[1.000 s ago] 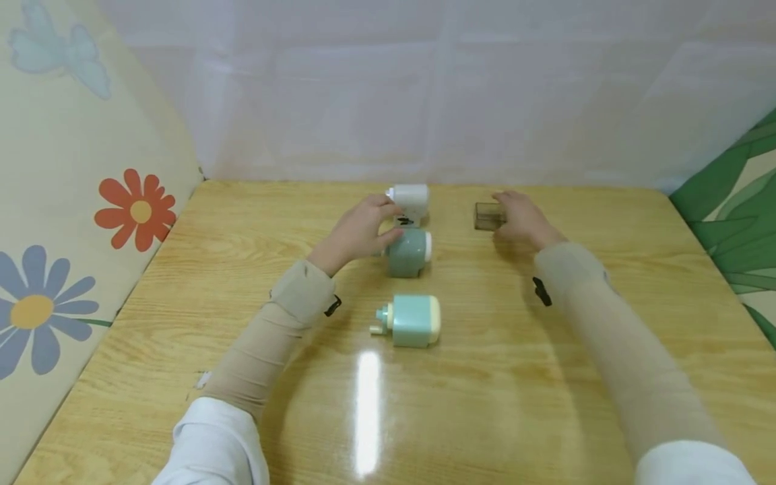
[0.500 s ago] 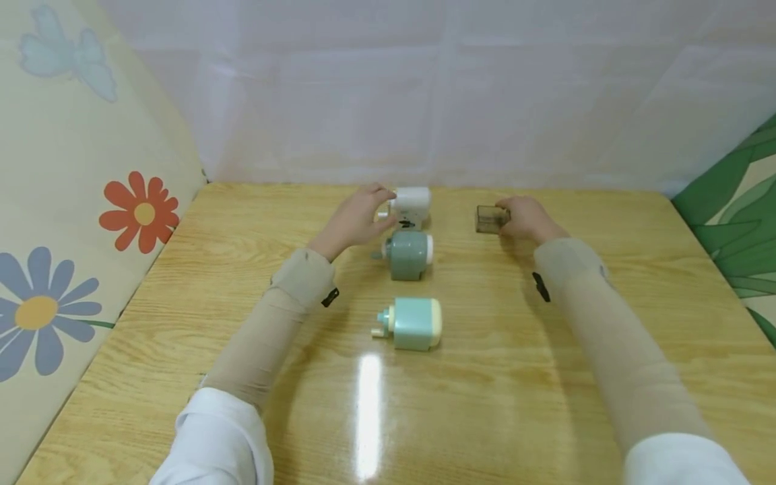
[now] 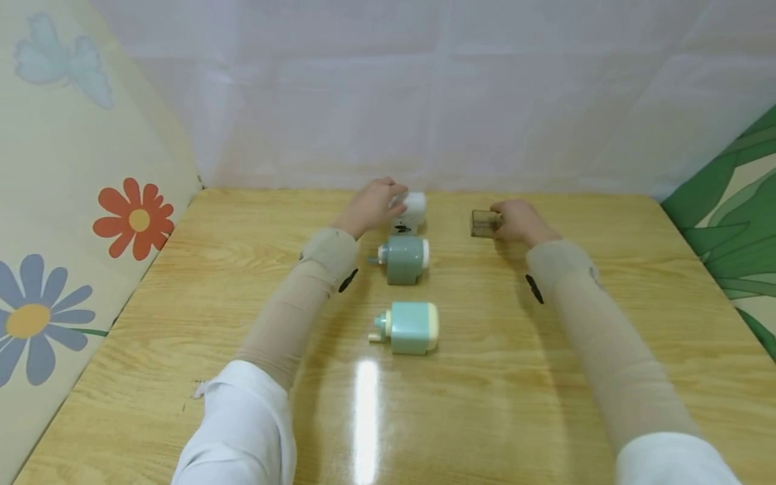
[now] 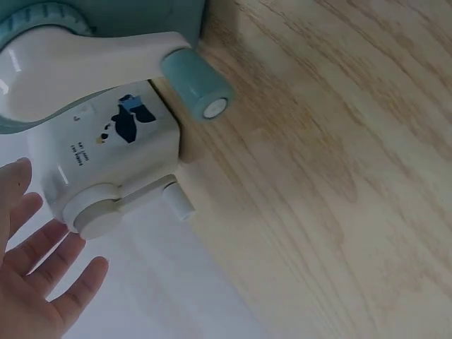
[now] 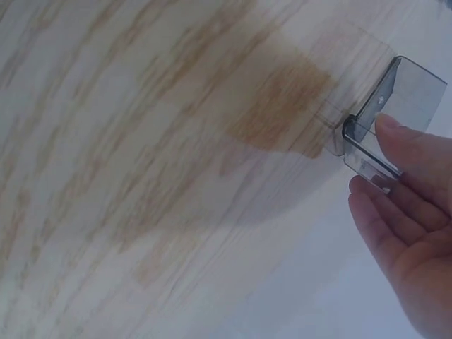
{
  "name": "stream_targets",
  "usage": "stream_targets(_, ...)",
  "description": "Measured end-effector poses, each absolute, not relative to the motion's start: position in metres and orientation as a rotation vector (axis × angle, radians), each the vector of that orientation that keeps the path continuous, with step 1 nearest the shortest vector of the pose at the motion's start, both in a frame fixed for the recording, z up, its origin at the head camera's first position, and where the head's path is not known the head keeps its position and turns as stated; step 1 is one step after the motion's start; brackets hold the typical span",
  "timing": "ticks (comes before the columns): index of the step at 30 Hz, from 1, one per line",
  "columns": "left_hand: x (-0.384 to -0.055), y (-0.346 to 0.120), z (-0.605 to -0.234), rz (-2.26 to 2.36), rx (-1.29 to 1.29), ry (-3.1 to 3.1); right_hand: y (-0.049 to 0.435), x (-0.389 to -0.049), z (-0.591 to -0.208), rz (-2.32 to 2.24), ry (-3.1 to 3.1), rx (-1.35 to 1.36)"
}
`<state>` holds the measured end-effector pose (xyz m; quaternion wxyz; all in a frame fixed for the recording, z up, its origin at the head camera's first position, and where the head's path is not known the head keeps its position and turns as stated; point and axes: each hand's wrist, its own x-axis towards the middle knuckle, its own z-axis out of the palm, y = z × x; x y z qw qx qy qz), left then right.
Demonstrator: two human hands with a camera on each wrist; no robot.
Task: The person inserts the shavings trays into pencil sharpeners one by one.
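A white crank pencil sharpener [image 3: 415, 206] with a small dark print stands at the back of the table. My left hand [image 3: 374, 206] reaches over its crank side. In the left wrist view the fingers [image 4: 51, 256] are spread loosely, their tips right at the round crank hub of the white sharpener [image 4: 141, 155]. My right hand [image 3: 519, 222], off to the right, pinches a clear smoky plastic shavings drawer [image 3: 483, 223] between thumb and fingers. In the right wrist view the drawer [image 5: 417, 95] is an open-topped box close over the wood.
A dark green crank sharpener [image 3: 405, 260] stands just in front of the white one, its crank [image 4: 92, 67] looming in the left wrist view. Nearer to me is a mint sharpener [image 3: 413, 328] with a cream end. A white sheet [image 3: 339, 94] hangs behind the table [image 3: 515, 404].
My left hand has moved from above the dark green sharpener back and right to the white one, now partly covering it. The right hand keeps the drawer in almost the same spot.
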<state>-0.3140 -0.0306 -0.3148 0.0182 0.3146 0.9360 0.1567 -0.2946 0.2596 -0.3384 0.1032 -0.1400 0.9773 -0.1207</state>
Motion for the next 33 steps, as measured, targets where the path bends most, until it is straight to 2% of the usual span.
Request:
stream_targets(13,-0.318,-0.024,-0.315,0.545,0.83,2.947,0.258,-0.298,-0.338,-0.387,2.886,-0.387)
stream_targets(33,-0.318,-0.021,-0.312,0.582,0.832,2.951,0.242,-0.301,-0.335,-0.425,2.886,-0.418)
